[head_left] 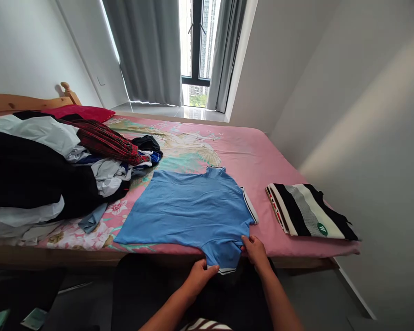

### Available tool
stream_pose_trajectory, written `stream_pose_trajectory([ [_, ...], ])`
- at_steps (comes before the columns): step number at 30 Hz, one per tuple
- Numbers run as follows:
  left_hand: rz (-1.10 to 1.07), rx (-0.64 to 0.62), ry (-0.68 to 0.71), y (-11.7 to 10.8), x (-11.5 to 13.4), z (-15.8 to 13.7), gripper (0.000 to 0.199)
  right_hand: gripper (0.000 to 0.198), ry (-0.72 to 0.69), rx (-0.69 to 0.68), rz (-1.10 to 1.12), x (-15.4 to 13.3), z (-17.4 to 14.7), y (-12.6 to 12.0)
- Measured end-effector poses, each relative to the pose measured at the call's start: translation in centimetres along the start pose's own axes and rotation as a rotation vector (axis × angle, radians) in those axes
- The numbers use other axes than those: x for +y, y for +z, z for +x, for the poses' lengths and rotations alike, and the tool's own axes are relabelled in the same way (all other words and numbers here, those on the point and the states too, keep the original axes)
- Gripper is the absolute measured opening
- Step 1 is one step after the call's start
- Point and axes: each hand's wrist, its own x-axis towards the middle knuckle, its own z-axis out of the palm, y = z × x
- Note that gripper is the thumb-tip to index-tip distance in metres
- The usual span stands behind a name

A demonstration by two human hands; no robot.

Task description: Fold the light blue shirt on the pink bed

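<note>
A blue shirt (193,209) lies spread flat on the near half of the bed (262,151), face down or up I cannot tell, with one striped-cuffed sleeve hanging over the near edge. The left hand (197,276) pinches the cuff end of that sleeve, fingers closed on the cloth. The right hand (254,250) grips the same sleeve just where it meets the shirt's body, thumb and fingers closed on the fabric at the mattress edge.

To the right of the shirt, apart from it, a folded black-and-white striped garment (308,211) rests near the bed's corner; it carries a small round green label (322,229) whose writing is too small to read. To the left, a loose pile of clothes (44,170) covers that side of the bed: black, white and grey pieces with a red tartan one (105,140) on top. The pink sheet shows a printed bird and flowers. Beyond the bed, grey curtains (148,50) flank a window (196,41).
</note>
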Motion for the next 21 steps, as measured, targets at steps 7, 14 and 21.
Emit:
stream_pose_trajectory([
  [7,-0.239,0.085,-0.071,-1.7,-0.8,-1.2,0.030,0.042,-0.044,0.042,-0.176,-0.1,-0.9,-0.9],
  [14,-0.211,0.083,-0.199,-2.7,-0.7,-1.7,0.047,0.040,-0.033,0.054,-0.360,-0.6,-2.0,-1.5],
  [21,-0.027,0.033,-0.130,-3.0,0.1,-1.5,0.060,0.031,-0.326,0.272,-0.382,-3.1,-1.9,-0.7],
])
